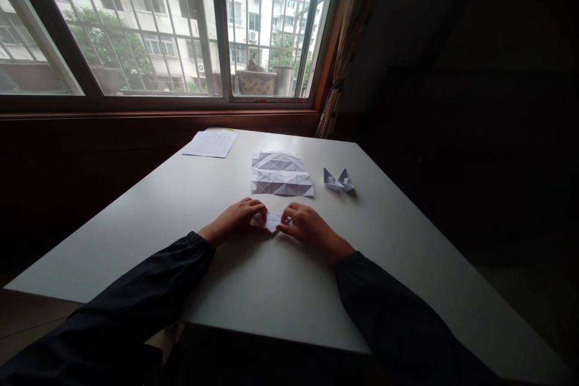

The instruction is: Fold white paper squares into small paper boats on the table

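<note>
Between my two hands a small folded piece of white paper point(272, 221) lies at the table's middle, with crease lines on it. My left hand point(242, 217) has its fingers curled round the paper's left end, thumb on the near side. At the right end my right hand point(305, 224) grips it between thumb and bent fingers. Just beyond sits a larger sheet of creased paper point(281, 174), marked with triangular folds. Two folded paper boats point(338, 180), or one twin-peaked piece, stand to its right. The paper parts under my fingers are hidden.
The white table point(266, 295) narrows away from me toward a wall below a barred window point(158, 30). A stack of white sheets point(210, 143) rests near its far left edge. A tied curtain point(337, 93) hangs beside the window. The right side of the room is dark.
</note>
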Action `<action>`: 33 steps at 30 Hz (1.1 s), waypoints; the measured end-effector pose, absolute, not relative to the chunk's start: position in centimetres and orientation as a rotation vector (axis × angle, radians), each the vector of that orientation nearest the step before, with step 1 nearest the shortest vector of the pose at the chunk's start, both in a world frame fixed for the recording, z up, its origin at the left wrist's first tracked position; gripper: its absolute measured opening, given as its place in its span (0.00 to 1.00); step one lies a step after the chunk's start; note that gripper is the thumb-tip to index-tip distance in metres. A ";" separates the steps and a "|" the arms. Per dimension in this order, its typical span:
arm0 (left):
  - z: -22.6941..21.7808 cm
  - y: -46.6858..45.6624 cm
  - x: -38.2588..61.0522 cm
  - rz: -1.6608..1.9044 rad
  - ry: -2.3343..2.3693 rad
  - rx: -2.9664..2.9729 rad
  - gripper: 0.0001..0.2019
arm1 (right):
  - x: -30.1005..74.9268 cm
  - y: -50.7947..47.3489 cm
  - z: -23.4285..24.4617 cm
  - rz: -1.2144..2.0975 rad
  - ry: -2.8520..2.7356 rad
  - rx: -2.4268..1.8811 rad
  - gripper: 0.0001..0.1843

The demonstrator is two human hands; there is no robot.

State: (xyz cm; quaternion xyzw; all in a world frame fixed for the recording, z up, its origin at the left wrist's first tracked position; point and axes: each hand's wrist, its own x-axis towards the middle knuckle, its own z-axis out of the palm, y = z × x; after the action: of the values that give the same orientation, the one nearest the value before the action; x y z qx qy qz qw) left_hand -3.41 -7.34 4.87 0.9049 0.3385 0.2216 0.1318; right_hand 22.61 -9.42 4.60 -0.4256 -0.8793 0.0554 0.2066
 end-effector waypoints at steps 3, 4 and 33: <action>4.8 -7.4 -3.3 0.634 0.989 2.644 0.20 | 22.5 -9.4 4.5 0.142 -2.454 -1.190 0.12; 4.8 -7.3 -3.2 0.630 0.995 2.651 0.21 | 22.4 -9.4 4.5 0.147 -2.453 -1.187 0.11; 4.1 -7.8 -2.5 1.092 0.932 2.532 0.54 | 21.5 -9.1 3.5 0.602 -1.929 -0.936 0.18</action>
State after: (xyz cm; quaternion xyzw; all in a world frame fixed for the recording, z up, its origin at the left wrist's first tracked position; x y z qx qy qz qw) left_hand -2.50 -7.75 4.11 0.8642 0.3180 0.3726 0.1152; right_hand 21.54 -9.11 3.52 -0.3772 -0.7772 0.2427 0.4414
